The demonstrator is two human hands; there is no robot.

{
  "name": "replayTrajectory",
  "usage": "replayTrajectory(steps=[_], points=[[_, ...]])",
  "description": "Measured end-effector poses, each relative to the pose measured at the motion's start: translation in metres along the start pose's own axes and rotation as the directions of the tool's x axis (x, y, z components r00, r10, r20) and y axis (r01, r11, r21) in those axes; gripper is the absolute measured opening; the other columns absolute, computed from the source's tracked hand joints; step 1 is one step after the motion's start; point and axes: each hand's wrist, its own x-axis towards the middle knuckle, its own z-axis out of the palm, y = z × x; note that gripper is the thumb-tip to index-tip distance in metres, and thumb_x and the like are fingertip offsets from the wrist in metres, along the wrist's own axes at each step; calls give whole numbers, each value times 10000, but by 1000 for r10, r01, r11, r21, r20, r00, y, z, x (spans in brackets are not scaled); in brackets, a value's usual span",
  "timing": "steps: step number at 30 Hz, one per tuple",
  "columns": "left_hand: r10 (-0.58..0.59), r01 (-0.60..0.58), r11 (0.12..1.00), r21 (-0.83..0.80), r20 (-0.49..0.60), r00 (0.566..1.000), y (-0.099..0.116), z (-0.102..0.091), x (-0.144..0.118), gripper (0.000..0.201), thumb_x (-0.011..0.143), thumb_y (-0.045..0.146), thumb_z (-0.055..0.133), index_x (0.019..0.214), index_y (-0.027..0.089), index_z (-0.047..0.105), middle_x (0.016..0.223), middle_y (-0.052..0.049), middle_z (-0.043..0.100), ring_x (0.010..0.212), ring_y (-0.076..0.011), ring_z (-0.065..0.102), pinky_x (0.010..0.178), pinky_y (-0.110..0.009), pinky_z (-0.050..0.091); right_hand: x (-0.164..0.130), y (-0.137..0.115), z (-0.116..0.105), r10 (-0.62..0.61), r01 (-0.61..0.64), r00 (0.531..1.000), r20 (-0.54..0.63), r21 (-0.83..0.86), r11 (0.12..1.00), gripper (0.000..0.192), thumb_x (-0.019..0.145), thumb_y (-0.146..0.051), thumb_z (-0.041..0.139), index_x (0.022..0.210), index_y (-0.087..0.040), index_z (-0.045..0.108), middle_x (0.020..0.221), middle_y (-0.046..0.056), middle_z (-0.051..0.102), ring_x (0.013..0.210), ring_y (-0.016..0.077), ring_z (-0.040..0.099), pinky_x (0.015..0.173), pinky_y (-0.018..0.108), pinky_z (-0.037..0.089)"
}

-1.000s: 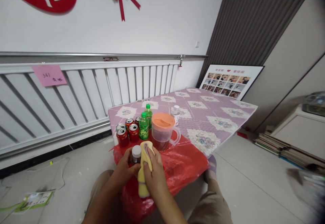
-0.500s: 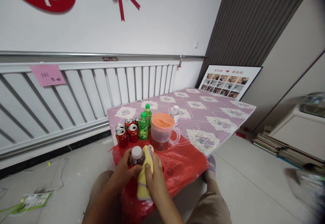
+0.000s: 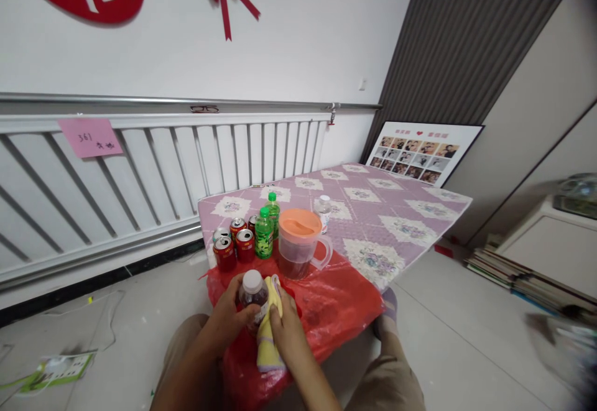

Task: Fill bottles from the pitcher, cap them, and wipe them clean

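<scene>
My left hand [image 3: 232,309] is wrapped round a clear bottle [image 3: 252,293] with a white cap and dark contents, upright over the red plastic sheet [image 3: 338,296]. In my right hand [image 3: 286,324] is a folded yellow cloth [image 3: 269,342] with a pale edge, held against the bottle's right side. Part of the bottle's lower body is hidden by my fingers and the cloth. Just beyond my hands stands a clear pitcher [image 3: 293,262] with an orange lid. Two green-capped bottles [image 3: 263,237] and several red cans [image 3: 225,255] are grouped to its left.
A white-capped bottle [image 3: 322,212] stands behind the pitcher on the purple patterned tablecloth [image 3: 368,212]. A white radiator [image 3: 233,156] runs along the wall behind. A framed photo board [image 3: 420,150] leans at the far end. On the floor at left lies a power strip [image 3: 58,370].
The cloth has turned slightly and shifted a little right against the bottle, with my right hand moving along. The label on the bottle shows more now. The view has shifted slightly.
</scene>
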Motion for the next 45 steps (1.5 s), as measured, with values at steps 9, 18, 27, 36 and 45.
replayTrajectory(steps=[9,18,27,36,45], points=[[8,-3,998,-69,60,998,-3,2,2,605,722,241,728,1273,178,487,1263,-113,630,1144,-297,592,1017,-440,457,7,-50,-18,-175,173,984,-29,-40,984,530,900,-221,439,1428,-168,460,1483,136,446,1374,238,415,1131,435,374],[15,-16,1000,20,37,999,-8,-2,3,624,700,203,699,1285,170,485,1252,-119,638,1151,-313,584,1023,-448,442,20,-18,-11,-22,22,1000,-6,-14,1000,502,878,-227,420,1352,-138,559,1337,151,601,1255,248,560,1076,425,441],[9,-9,1000,6,11,1000,-3,3,0,614,712,217,695,1284,161,478,1273,-132,626,1178,-313,572,1064,-454,410,-3,-7,-8,-31,31,999,-39,-1,1000,493,874,-223,452,1348,-144,561,1369,158,575,1290,244,535,1095,419,423],[21,-20,1000,-5,80,997,6,3,1,594,732,255,694,1281,169,484,1303,-129,615,1151,-295,595,1030,-431,455,12,-46,-21,-169,170,984,-50,9,985,511,899,-226,451,1403,-166,508,1448,131,501,1344,229,468,1119,397,394],[65,-75,994,74,137,988,0,-6,6,591,717,203,636,1283,139,476,1265,-124,627,1175,-278,579,1059,-404,424,2,2,-11,70,-65,988,139,-40,997,553,874,-224,413,1379,-19,509,1388,210,551,1315,266,508,1130,429,368]])
